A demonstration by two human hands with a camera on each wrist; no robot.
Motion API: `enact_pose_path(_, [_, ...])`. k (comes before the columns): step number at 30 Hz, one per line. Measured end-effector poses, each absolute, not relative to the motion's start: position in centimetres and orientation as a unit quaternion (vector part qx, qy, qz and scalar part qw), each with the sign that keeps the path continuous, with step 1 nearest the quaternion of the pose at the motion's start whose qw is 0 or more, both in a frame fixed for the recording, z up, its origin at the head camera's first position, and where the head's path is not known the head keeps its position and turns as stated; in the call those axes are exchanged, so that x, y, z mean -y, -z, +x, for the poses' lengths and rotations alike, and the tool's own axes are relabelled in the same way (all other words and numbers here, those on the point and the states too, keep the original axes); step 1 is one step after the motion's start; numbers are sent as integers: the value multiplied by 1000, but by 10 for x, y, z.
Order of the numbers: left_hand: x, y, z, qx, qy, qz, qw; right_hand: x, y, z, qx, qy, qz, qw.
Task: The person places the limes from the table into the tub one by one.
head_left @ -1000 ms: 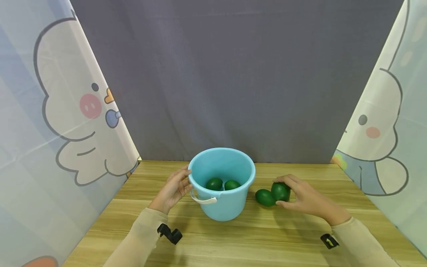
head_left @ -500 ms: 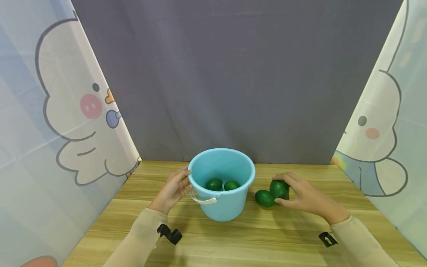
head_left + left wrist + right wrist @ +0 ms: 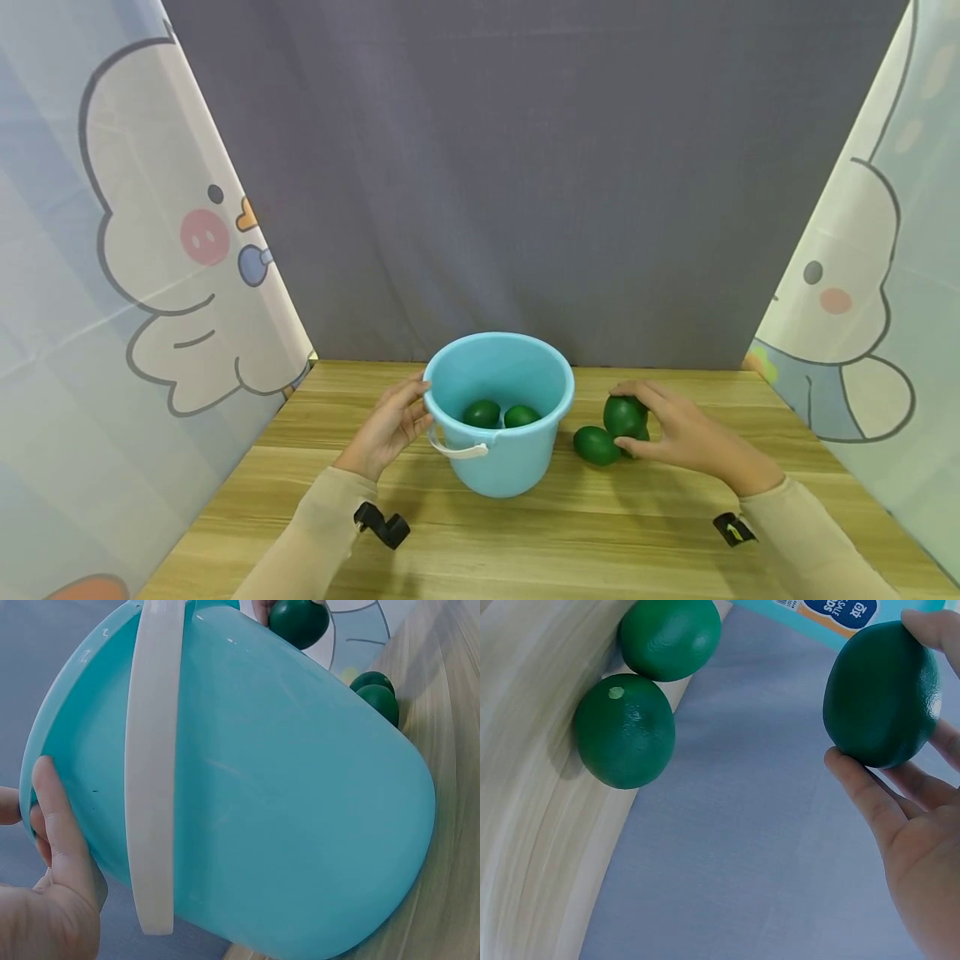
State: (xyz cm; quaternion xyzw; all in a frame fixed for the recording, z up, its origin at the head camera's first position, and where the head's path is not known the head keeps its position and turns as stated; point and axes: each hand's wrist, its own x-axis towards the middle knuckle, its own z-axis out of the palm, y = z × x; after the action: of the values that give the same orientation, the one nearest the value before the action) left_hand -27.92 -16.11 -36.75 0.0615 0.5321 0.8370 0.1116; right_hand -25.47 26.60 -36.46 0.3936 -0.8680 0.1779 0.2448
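A light blue bucket (image 3: 510,462) stands on the wooden table, with two dark green egg-shaped fruits (image 3: 482,413) inside. My left hand (image 3: 386,429) grips its rim at the left, a finger over the edge and others along the outer wall. To the bucket's right, my right hand (image 3: 678,437) holds a green egg-shaped fruit (image 3: 624,415) between thumb and fingers; the right wrist view shows this fruit (image 3: 881,694) held off the table. Below it on the table lie two more such fruits, one at the left (image 3: 596,446) and one mostly hidden behind the held fruit in the head view.
The bucket's white handle (image 3: 468,452) hangs down on its near left side. Grey cloth (image 3: 480,183) closes off the back of the wooden table (image 3: 510,550), and printed curtains (image 3: 150,208) stand at both sides. A label (image 3: 847,611) shows on the bucket.
My right hand has lifted its green fruit slightly and moved a little left, uncovering part of another fruit beneath. The left hand and bucket have not moved.
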Motion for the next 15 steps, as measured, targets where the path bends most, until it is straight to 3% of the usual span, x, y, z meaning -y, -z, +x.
enact_pose_path(15, [160, 368, -280, -530, -839, 55, 109, -261, 350, -259, 855, -173, 414, 260])
